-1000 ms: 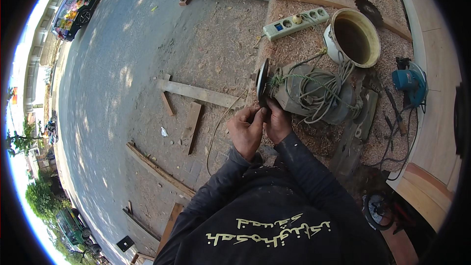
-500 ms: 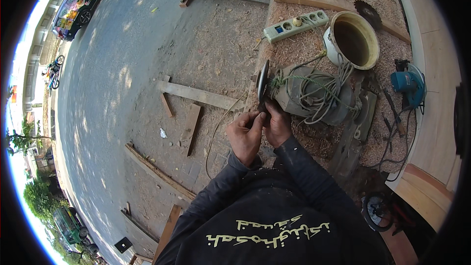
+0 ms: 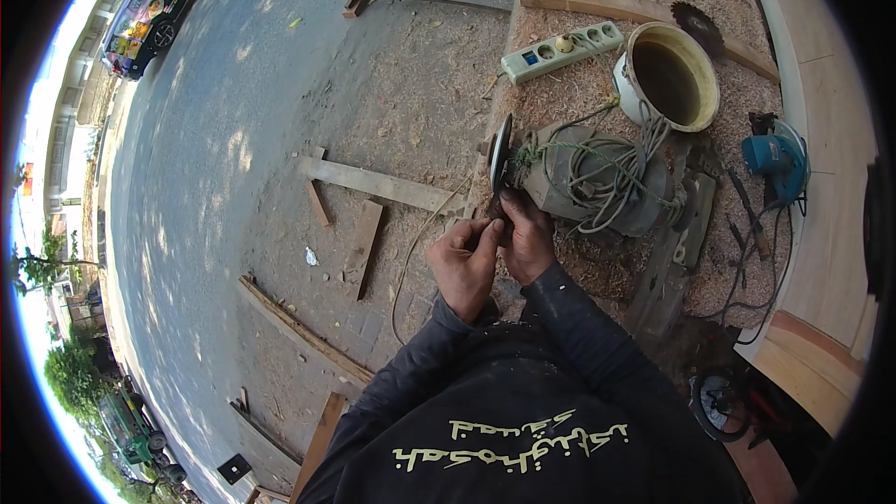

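My left hand (image 3: 466,264) and my right hand (image 3: 528,241) meet close together just below a round grinding disc (image 3: 501,155). The disc is mounted on the end of a grey motor (image 3: 569,171) that lies on the ground. A coil of grey and green cord (image 3: 611,173) is heaped over the motor. The fingers of both hands are bent and pinched round a small dark piece, mostly hidden by them, at the disc's lower edge. Whether that piece touches the disc I cannot tell.
Right of the motor stand a white bucket (image 3: 635,84) of murky liquid and a blue power saw (image 3: 771,157). A power strip (image 3: 562,52) and a toothed saw blade (image 3: 698,28) lie beyond. Wood pieces (image 3: 364,247) lie left, beside a road (image 3: 187,224) with parked vehicles.
Both hands keep almost the same place and grip at the disc, with only slight shifts. The whole view has moved very slightly.
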### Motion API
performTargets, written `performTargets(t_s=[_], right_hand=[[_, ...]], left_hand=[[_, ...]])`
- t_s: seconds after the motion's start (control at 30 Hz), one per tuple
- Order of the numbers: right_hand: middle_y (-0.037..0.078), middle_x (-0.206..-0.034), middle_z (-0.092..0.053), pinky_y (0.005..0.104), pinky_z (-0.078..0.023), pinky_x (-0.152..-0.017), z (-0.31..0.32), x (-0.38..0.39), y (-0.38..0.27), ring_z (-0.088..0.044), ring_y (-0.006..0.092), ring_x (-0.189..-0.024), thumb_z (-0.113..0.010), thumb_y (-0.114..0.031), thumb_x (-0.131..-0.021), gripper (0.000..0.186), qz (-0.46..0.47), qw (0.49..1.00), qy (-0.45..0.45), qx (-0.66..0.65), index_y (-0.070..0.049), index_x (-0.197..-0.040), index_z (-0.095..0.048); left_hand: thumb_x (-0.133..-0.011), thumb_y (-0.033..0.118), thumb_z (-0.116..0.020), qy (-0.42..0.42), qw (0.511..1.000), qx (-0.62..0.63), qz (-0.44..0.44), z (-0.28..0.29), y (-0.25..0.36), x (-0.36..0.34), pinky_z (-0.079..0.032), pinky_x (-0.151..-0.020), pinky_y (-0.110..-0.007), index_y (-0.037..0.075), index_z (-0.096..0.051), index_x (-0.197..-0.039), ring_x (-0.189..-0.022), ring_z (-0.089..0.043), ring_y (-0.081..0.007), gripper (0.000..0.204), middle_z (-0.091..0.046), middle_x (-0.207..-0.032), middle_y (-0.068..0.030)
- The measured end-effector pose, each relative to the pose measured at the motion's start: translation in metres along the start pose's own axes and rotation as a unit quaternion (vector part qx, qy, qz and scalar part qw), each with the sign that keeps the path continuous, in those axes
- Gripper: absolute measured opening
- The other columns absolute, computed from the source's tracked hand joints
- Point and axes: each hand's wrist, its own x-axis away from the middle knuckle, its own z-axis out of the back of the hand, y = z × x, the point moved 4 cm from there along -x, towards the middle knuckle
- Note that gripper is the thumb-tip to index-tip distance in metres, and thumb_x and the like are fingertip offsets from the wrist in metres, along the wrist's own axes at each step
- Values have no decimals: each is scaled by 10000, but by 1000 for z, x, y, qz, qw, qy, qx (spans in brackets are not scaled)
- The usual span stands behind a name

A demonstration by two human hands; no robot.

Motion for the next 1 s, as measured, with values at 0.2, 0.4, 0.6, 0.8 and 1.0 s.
performTargets(t_s=[0.2,0.4,0.6,0.8,1.0], right_hand=[[-12,-872,-596,256,-468,-601,-2,5,-1,-578,83,-749,-649,-198,-1041,117,-6,1000,-17,10,-81,-1038,-642],[-24,-860,-593,254,-456,-589,-4,8,0,-562,69,-738,-643,-199,-1048,114,-18,1000,-10,18,-91,-1013,-635],[-19,-855,-597,240,-447,-584,-6,11,0,-561,66,-728,-636,-190,-1054,106,-27,1000,1,4,-90,-1018,-634],[-15,-842,-602,230,-462,-579,-9,14,-1,-569,66,-706,-640,-179,-1051,100,-22,1000,-12,0,-82,-1029,-636],[-16,-846,-615,233,-486,-582,-10,17,-1,-584,66,-709,-648,-169,-1048,95,-27,999,-21,-9,-76,-1031,-640]], left_hand=[[-967,58,-749,6,1000,-10,-13,4,-10,3,-523,-676,-243,-95,-747,-970,-745,-649,-89,154,-742,-823,-55],[-970,61,-747,-1,1000,-11,-24,6,-12,4,-510,-657,-233,-95,-747,-975,-739,-639,-79,156,-735,-825,-45],[-974,94,-756,0,999,-22,-26,10,-8,8,-487,-619,-223,-79,-755,-985,-702,-612,-60,173,-720,-800,-24],[-972,111,-763,1,1000,-25,-11,12,-6,11,-468,-581,-214,-63,-758,-989,-669,-591,-43,176,-715,-790,-8],[-967,104,-765,5,1000,-24,-19,14,-7,15,-477,-581,-213,-57,-758,-991,-669,-606,-48,164,-721,-803,-11]])
